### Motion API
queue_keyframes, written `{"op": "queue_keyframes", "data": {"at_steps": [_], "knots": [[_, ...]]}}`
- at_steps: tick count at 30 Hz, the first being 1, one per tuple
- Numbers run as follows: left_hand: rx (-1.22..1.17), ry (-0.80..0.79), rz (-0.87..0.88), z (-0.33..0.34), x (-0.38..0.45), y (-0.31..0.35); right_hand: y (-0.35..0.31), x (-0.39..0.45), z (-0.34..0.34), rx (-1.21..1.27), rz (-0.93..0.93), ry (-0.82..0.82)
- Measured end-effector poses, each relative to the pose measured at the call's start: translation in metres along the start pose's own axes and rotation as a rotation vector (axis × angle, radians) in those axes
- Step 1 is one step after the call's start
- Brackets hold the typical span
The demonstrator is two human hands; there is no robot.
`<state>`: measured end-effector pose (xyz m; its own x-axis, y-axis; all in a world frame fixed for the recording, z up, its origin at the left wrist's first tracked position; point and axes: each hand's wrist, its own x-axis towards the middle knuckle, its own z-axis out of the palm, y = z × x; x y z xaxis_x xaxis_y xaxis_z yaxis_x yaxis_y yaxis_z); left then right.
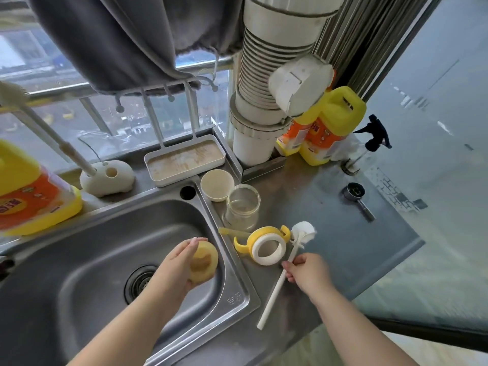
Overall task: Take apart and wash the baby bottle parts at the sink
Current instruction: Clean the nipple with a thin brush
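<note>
- Head view: over the sink (111, 260), the left hand (177, 265) cups a yellowish teat (203, 262), fingers curled round its rim. The part looks soft, light and probably slick when wet, so a hold around the rim seems safest.
- Head view: on the counter (330, 233) to the right, the right hand (307, 273) pinches the handle of a white brush (280, 281) partway along. The brush looks stiff and light; its head (303, 229) lies near the collar.
- Head view: between the two hands lies the yellow collar (264, 244) with its white ring and side handles, rigid plastic, easy to lift by a handle. It touches neither hand.
- Head view: beyond it lies the clear bottle (241, 207) on its side, possibly glass and so breakable, best gripped round the body. A cream cup (217, 184) stands just behind, and a thin yellowish straw (232, 231) lies beside the collar.
- Head view: the bottle is already in pieces; washing appears barely begun, and no running water shows.
</note>
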<state>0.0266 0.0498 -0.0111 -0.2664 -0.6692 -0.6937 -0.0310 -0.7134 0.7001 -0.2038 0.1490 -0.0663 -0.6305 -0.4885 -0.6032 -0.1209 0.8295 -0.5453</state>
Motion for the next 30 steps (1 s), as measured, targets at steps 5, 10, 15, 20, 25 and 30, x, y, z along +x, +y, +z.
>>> {"op": "queue_keyframes", "data": {"at_steps": [5, 10, 15, 20, 25, 30], "knots": [[-0.041, 0.011, -0.019, -0.006, 0.001, 0.000, -0.004, -0.001, -0.004, -0.041, -0.022, 0.010], [-0.119, 0.031, -0.020, -0.015, -0.002, 0.007, -0.006, -0.009, -0.014, -0.144, 0.021, -0.010], [-0.225, 0.090, 0.036, -0.042, -0.007, 0.020, -0.044, -0.028, -0.020, -0.251, -0.206, 0.224], [-0.314, 0.173, 0.085, -0.073, -0.020, 0.035, -0.134, -0.066, 0.025, -0.323, -0.578, 0.098], [-0.410, 0.245, 0.123, -0.107, -0.031, 0.048, -0.214, -0.087, 0.111, -0.361, -0.828, -0.207], [-0.489, 0.287, 0.154, -0.137, -0.034, 0.060, -0.277, -0.074, 0.179, -0.303, -0.809, -0.286]]}}
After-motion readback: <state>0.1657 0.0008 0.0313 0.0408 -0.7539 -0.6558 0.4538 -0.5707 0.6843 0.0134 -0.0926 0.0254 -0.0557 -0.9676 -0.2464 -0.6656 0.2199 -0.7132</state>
